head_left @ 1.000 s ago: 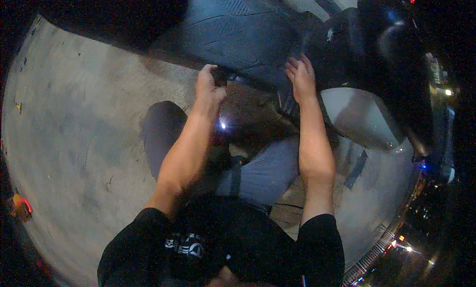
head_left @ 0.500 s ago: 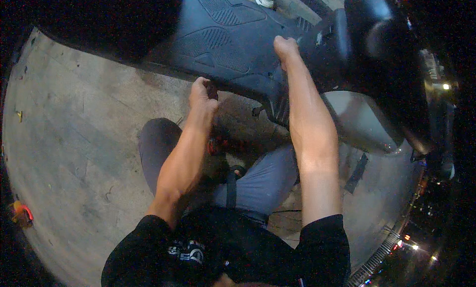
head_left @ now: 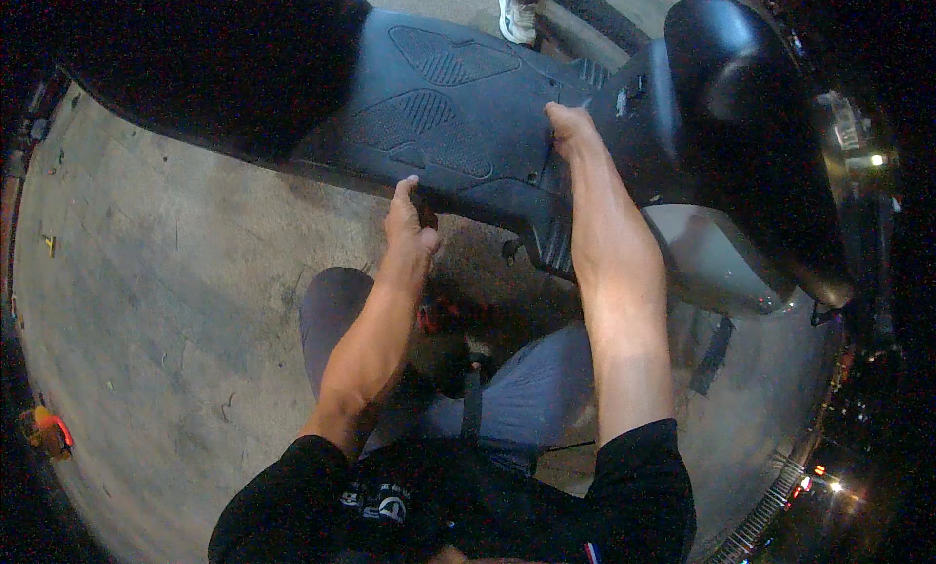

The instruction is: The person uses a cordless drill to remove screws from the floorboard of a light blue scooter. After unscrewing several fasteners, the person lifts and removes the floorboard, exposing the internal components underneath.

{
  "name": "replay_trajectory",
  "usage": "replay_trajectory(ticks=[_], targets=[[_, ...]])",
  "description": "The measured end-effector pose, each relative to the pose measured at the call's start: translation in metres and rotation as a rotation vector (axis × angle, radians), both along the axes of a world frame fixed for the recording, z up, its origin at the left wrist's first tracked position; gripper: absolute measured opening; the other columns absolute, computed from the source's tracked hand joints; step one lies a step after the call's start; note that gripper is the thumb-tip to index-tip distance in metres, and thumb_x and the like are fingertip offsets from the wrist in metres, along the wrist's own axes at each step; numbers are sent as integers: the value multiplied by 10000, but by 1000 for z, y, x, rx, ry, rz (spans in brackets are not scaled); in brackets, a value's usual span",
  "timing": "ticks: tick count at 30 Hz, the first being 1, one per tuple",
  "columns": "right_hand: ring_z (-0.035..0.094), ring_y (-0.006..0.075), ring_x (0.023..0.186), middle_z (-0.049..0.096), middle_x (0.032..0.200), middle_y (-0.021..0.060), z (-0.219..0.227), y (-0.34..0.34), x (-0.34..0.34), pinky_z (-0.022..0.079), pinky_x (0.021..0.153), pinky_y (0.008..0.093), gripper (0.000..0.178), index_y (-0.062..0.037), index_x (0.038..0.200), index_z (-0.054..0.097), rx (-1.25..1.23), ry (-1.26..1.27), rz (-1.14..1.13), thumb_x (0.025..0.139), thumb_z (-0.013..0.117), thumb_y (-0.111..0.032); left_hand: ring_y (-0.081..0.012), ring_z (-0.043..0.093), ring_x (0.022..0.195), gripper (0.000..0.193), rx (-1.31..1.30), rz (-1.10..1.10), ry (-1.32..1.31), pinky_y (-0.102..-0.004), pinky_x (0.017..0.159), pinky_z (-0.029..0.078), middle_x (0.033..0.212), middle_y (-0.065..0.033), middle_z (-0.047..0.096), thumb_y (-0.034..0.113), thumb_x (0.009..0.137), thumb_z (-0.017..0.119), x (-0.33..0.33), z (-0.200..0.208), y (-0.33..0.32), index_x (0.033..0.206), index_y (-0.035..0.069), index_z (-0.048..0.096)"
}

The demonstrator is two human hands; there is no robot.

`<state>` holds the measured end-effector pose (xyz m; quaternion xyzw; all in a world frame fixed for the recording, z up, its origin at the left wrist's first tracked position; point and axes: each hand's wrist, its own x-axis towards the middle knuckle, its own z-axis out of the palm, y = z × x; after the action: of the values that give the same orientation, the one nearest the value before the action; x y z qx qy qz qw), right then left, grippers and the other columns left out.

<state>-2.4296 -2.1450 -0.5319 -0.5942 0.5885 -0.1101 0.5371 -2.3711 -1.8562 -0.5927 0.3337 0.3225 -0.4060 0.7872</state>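
Note:
The black floorboard (head_left: 429, 125) of a scooter spans the upper middle, with textured, ribbed pads on its top. My left hand (head_left: 409, 223) is at its near edge, thumb up against the rim and the other fingers curled beneath, partly hidden. Farther right, my right hand (head_left: 570, 130) is closed at the board's rear end, beside the body under the seat. Its fingers are mostly out of sight behind the hand, where the panel's edge runs. A dark peg-like part (head_left: 510, 250) sticks out below the board between my forearms.
The scooter's black seat (head_left: 731, 86) and grey side panel (head_left: 721, 257) stand at the right. Beyond the board is another person's light shoe (head_left: 518, 18). My knees are below the board on concrete ground (head_left: 175, 272). An orange-red object (head_left: 49, 432) lies far left.
The whole view has shifted, so the scooter sits lower in the picture. My left thumb now stretches up along the board's edge. The right hand stays at the board's rear end, slightly turned.

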Motion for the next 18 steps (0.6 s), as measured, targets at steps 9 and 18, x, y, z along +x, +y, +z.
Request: replay_trajectory(ticks=[9, 18], targets=[[463, 386, 1216, 467, 1342, 208, 58, 47, 6, 438, 887, 487, 701, 23, 1334, 420, 31, 17, 25, 777, 624, -351, -247, 589, 816, 336, -51, -19, -22, -376, 677, 461, 912, -79, 632, 221, 729, 751, 5, 1, 5, 973, 40, 608], [466, 359, 1241, 404, 1411, 234, 53, 34, 24, 389, 999, 491, 793, 91, 1370, 351, 9, 43, -101, 813, 666, -378, -237, 583, 829, 355, -54, -28, -81, -352, 694, 456, 933, -71, 637, 237, 722, 769, 7, -12, 8, 987, 49, 625]])
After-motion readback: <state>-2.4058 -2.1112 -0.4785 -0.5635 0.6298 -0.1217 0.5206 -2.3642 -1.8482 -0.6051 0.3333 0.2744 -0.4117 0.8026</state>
